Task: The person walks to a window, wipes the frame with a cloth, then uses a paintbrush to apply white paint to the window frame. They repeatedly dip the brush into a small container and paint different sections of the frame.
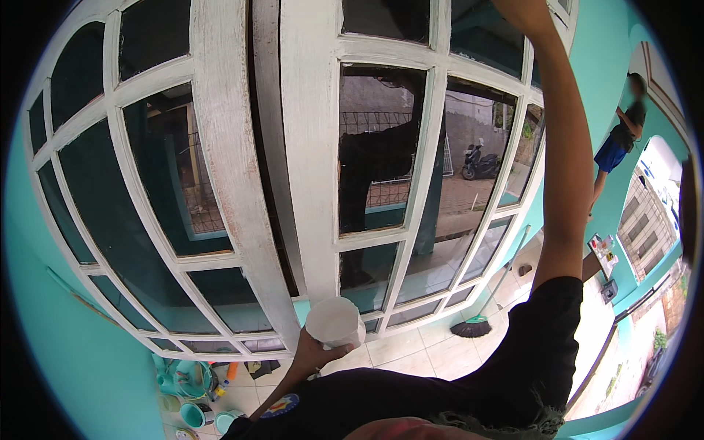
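My left hand (319, 352) is closed around a white cup-like container (334, 323), its round opening facing up, low in front of the white wooden window frame (308, 165). White material shows inside the container. My right arm reaches up along the right side of the frame. The right hand (520, 14) is cut off by the top edge of the view; its fingers and anything in them are hidden. Dark glass panes (379, 148) reflect a figure and a motorcycle. The frame's white paint looks streaky and worn in places.
A broom (472, 328) leans by the right of the frame on the tiled floor (410, 363). Paint buckets (196, 414), bottles and tools stand at lower left. Another person (624, 129) is by the turquoise wall at right, near a small shelf with items (603, 256).
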`<action>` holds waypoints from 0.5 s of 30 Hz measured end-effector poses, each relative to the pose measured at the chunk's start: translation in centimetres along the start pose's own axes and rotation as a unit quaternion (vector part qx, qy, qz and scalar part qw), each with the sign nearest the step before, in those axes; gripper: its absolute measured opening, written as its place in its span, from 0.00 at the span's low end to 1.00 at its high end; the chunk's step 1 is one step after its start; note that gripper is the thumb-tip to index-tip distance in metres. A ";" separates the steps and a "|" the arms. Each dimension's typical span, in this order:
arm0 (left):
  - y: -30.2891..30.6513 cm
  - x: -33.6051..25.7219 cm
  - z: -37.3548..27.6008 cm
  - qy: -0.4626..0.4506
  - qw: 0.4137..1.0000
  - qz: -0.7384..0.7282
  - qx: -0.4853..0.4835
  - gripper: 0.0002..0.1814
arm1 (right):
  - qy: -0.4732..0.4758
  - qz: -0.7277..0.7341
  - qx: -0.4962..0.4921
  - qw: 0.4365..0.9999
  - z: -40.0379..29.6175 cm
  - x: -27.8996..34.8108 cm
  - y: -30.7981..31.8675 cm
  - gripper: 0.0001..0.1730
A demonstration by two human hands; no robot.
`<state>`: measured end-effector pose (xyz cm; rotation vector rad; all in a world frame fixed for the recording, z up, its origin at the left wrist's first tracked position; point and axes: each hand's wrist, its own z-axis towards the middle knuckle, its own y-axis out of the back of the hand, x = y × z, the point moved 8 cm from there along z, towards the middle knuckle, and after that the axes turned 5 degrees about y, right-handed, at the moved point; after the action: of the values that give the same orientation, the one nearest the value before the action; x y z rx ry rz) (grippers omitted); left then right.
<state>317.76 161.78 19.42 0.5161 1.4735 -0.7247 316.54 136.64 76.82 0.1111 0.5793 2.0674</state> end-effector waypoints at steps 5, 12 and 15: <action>-0.5 0.1 0.0 -0.006 0.999 -0.036 0.003 0.40 | -0.005 -0.003 -0.098 0.995 -0.8 -0.4 2.7 0.05; -1.8 -0.1 0.5 0.006 1.000 0.005 0.000 0.39 | -0.059 -0.021 -0.029 0.998 -1.8 -2.0 2.7 0.06; -2.3 0.2 0.8 -0.001 1.000 -0.008 0.014 0.38 | 0.025 -0.031 -0.091 0.995 -2.1 -0.8 4.1 0.06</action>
<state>316.68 159.60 19.57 0.5259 1.4678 -0.7589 313.12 133.43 76.87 -0.0646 0.4175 2.0572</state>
